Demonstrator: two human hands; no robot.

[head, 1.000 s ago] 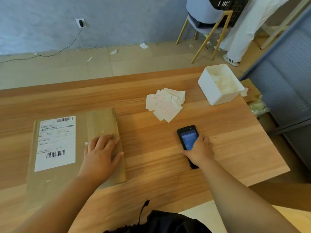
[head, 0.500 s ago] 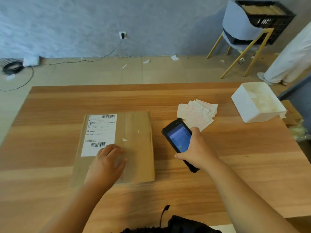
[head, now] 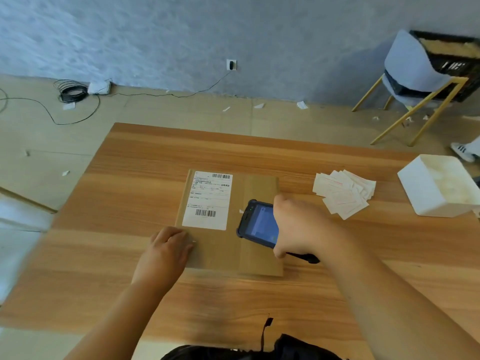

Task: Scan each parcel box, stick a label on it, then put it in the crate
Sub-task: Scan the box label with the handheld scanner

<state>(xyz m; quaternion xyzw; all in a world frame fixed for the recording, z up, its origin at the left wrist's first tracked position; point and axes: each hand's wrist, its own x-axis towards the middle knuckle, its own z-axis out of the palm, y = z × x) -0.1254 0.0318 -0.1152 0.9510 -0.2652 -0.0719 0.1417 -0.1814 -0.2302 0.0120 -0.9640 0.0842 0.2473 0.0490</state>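
Left hand [head: 166, 252] lay flat on the parcel box [head: 220, 252]; right hand [head: 298, 227] gripped the handheld scanner [head: 257, 226], best squared to the barcode [head: 205, 213] beside it.

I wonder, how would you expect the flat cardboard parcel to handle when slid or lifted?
The parcel looks thin and lies flat, so it should not tip or roll. Plain cardboard on the smooth wooden table would probably slide easily; the left hand resting on its near corner likely steadies it. Probably light, though its contents are hidden.
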